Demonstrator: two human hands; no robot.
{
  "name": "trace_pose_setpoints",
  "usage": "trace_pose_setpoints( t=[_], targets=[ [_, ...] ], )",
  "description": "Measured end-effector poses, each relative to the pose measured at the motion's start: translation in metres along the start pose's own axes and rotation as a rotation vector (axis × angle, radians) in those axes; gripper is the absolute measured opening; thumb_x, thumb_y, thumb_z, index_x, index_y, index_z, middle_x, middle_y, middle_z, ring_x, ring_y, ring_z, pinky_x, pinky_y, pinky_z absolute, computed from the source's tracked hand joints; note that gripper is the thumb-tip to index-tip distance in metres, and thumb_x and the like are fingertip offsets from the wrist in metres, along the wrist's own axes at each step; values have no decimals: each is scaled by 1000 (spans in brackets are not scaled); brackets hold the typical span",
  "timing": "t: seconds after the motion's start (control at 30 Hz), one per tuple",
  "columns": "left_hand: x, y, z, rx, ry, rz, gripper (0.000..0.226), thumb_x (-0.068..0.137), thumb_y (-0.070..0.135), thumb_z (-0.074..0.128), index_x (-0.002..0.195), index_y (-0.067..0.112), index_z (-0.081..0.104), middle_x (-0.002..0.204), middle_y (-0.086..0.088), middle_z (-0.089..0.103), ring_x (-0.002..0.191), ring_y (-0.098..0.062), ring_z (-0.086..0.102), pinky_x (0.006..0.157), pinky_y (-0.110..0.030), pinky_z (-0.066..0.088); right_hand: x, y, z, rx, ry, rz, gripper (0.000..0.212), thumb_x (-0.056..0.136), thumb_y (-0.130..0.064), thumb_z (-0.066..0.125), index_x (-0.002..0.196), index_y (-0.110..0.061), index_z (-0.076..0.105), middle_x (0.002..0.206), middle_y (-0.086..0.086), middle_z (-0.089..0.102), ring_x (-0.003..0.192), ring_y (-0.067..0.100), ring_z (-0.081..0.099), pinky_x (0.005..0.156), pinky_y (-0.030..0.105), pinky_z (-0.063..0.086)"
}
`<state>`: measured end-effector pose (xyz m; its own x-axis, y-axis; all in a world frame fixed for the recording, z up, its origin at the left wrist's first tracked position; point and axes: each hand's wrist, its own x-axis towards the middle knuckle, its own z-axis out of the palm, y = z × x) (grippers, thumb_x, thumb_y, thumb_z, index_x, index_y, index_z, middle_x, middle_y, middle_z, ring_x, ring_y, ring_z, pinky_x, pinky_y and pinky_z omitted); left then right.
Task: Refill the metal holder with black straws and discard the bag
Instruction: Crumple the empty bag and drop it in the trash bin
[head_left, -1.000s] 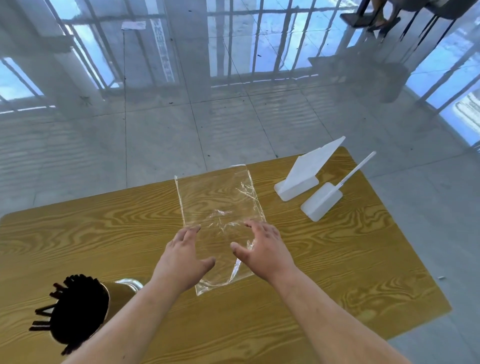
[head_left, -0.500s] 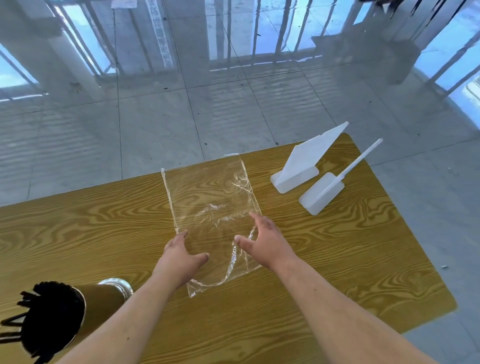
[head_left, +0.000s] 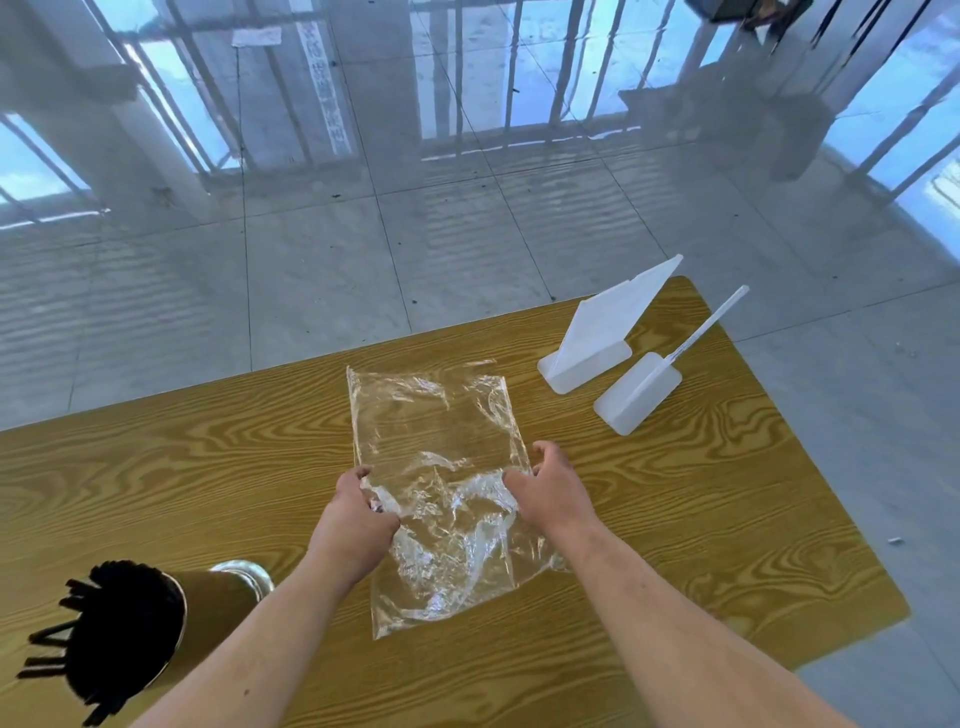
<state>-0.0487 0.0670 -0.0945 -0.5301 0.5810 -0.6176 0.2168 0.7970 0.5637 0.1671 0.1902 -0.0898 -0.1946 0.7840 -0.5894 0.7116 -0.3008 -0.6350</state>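
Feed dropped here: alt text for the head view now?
Both hands grip the empty clear plastic bag on the wooden table, left hand at its left edge, right hand at its right; its near half is crumpled. The metal holder, full of black straws, stands near left; two white plastic stands sit far right.

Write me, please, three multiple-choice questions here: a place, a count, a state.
1. Where is the metal holder relative to the bag?
A. On its left
B. On its right
C. Inside it

2. How many white plastic pieces lie on the table?
A. One
B. Two
C. Four

3. What state is the bag in?
A. Full and sealed
B. Empty, gripped by the left hand and right hand
C. Folded, untouched

1 A: it stands at the bag's left.
2 B: two lie at the far right.
3 B: both hands grip clear, empty plastic.
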Motion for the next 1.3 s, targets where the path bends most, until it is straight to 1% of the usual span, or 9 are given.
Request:
trace_pose_setpoints(
  t=[0.17, 0.33, 0.47, 0.6, 0.73, 0.83, 1.0, 1.17, 1.3],
  targets=[
    [-13, 2, -5, -96, -27, 14, 97, 88, 3, 72, 164, 19, 15, 78, -9, 68, 63, -20, 61, 58, -38, 53, -13, -1, -4, 227, -4, 169, 77, 101, -20, 60, 167, -15, 22, 112, 8, 63, 55, 6, 50, 41, 19, 47],
    [-31, 12, -11, -101, -84, 93, 22, 92, 17, 67, 114, 20, 63, 89, -6, 73, 65, -19, 70, 62, -41, 60, -34, -6, 0, 266, 32, 113, 35, 99, -14, 56, 132, -7, 65, 89, 3, 74, 52, 6, 53, 45, 24, 45],
    [-51, 17, -14, -195, -180, 184, 20, 103, 22, 58, 121, 28, 66, 83, -5, 73, 51, -8, 63, 50, -24, 52, -64, -18, 10, 364, 61, 42, 22, 101, -17, 52, 104, -21, 74, 72, -3, 63, 65, 16, 55, 61, 40, 50],
    [-80, 19, -24, 47, -219, 416, 30, 99, 37, 65, 128, 39, 57, 96, 4, 72, 73, -17, 70, 69, -40, 60, -99, -36, 27, 510, -5, -20, 22, 97, -38, 60, 110, -24, 72, 85, 0, 67, 79, 22, 70, 73, 49, 64],
    [-111, 16, -36, 239, -286, 647, 53, 92, 51, 66, 142, 45, 51, 123, 17, 61, 88, -3, 67, 70, -21, 51, -133, -50, 43, 571, -53, -47, 67, 85, -63, 76, 133, -20, 60, 120, 1, 74, 102, 21, 77, 89, 46, 65],
    [-127, 8, -46, 334, -357, 742, 44, 96, 45, 61, 139, 42, 56, 133, 19, 54, 102, -4, 65, 88, -30, 56, -157, -54, 51, 523, 54, -37, 73, 88, -45, 75, 148, -11, 53, 140, 13, 68, 123, 30, 71, 107, 52, 57],
    [-142, -6, -64, 94, -353, 619, 20, 102, 43, 59, 122, 44, 61, 96, 12, 78, 70, -6, 72, 69, -38, 64, -194, -39, 49, 625, 161, -52, 20, 102, -9, 59, 111, -17, 75, 94, 8, 83, 79, 22, 79, 76, 44, 66],
    [-156, -7, -71, -160, -546, 366, 79, 86, 77, 57, 146, 31, 34, 88, -1, 83, 76, -23, 80, 67, -38, 65, -230, -23, 43, 720, 110, -135, 38, 105, -2, 50, 105, -19, 83, 91, 9, 78, 71, 21, 71, 68, 39, 58],
    [-170, -8, -60, -223, -804, 303, 99, 70, 95, 25, 132, 27, 60, 109, 0, 82, 101, -20, 77, 83, -38, 59, -247, -6, 35, 756, 143, -152, 40, 98, 12, 44, 96, -5, 81, 82, 12, 74, 66, 19, 64, 60, 30, 53]
  ],
)
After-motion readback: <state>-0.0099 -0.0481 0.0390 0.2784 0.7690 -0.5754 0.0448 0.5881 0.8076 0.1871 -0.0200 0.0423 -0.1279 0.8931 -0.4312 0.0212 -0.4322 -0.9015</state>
